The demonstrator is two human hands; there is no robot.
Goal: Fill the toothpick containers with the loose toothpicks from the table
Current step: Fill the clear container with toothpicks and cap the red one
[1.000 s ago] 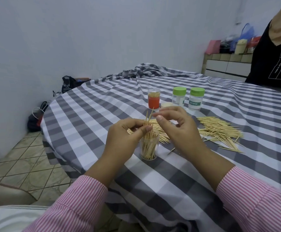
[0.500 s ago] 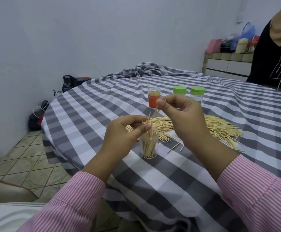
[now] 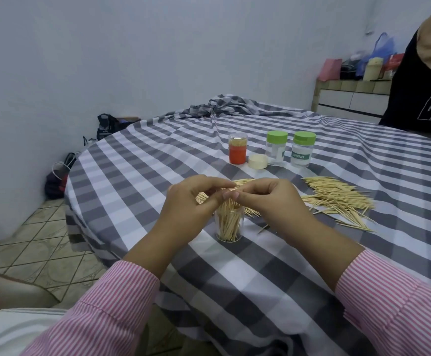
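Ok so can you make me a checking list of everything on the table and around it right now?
Surface: round table under a grey and white checked cloth, rumpled at the far edge.
Job's things: open clear container standing upright, well filled with toothpicks; loose toothpicks piled to its right; orange container; two green-lidded containers, closed.
Clutter: a cream lid lying beside the orange container.
Grips: left hand and right hand meet over the clear container's mouth, fingertips pinched together; what they pinch is hidden.
Cables: nothing seen.
Surroundings: bags on the tiled floor by the wall; a person in black beyond the table.
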